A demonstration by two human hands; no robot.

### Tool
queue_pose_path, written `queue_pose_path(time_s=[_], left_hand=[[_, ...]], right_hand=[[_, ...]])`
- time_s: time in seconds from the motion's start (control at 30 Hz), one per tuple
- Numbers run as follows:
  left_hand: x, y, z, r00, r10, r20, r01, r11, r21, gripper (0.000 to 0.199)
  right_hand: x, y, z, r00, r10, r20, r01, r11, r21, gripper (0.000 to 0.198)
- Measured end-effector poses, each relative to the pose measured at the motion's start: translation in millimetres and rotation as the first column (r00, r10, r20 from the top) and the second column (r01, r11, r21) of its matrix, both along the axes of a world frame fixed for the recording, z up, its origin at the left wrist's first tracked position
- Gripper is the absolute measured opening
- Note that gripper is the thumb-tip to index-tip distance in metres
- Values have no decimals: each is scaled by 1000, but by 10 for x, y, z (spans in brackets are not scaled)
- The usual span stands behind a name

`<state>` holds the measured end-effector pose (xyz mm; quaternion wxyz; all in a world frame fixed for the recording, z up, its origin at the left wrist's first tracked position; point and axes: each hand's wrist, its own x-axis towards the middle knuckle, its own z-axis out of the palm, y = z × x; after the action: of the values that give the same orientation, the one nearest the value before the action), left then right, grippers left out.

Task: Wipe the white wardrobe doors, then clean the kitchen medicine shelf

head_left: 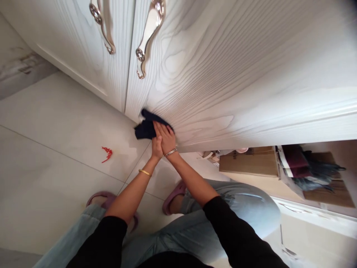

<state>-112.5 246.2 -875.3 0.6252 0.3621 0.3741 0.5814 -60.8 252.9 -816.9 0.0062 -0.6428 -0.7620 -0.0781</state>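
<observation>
A dark navy cloth (146, 128) is bunched at the bottom edge of a white wood-grained cabinet door (195, 85). My right hand (166, 138), with a silver bangle at the wrist, presses on the cloth with its fingers laid along it. Close against it is my left hand (157, 147), a gold bangle on that wrist. Its thumb touches the right hand, and its fingers are closed at the cloth's near edge, partly hidden. The cloth looks slightly blurred.
Two ornate handles, one on the left door (102, 28) and one on the right door (147, 37), stick out above. A red scrap (106, 154) lies on the tiled floor (55, 156). At right, a cardboard box (248, 163) and dark bags (318, 171) sit beside my knee.
</observation>
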Motion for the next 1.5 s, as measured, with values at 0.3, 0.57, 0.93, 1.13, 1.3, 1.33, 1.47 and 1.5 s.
queue_pose_path(time_s=[0.3,0.57,0.93,1.13,1.3,1.33,1.47,1.5], left_hand=[[77,5,498,998,-33,-60,50,949,310,61],[-14,-24,-79,986,-50,-162,83,976,201,64],[-73,130,367,993,-22,-113,65,919,389,64],[-88,-91,-199,912,-112,-394,241,925,294,84],[30,-316,-396,852,-176,-493,310,929,204,93],[25,-277,-345,868,-142,-476,282,930,236,91],[-104,16,-162,930,-8,-368,169,897,408,78],[-138,64,-167,932,0,-362,165,891,424,77]], right_hand=[[222,-121,362,984,-175,-28,177,949,260,55],[102,-187,-135,989,-131,-66,136,988,75,56],[52,-78,284,973,-216,-81,230,936,268,56],[101,-372,-325,966,-239,-94,246,966,72,54],[207,-581,-446,967,-233,-103,235,972,15,53],[194,-543,-382,968,-226,-105,232,971,48,53],[58,-285,-184,974,-195,-118,213,963,167,54],[27,-249,-193,973,-193,-123,213,962,172,54]])
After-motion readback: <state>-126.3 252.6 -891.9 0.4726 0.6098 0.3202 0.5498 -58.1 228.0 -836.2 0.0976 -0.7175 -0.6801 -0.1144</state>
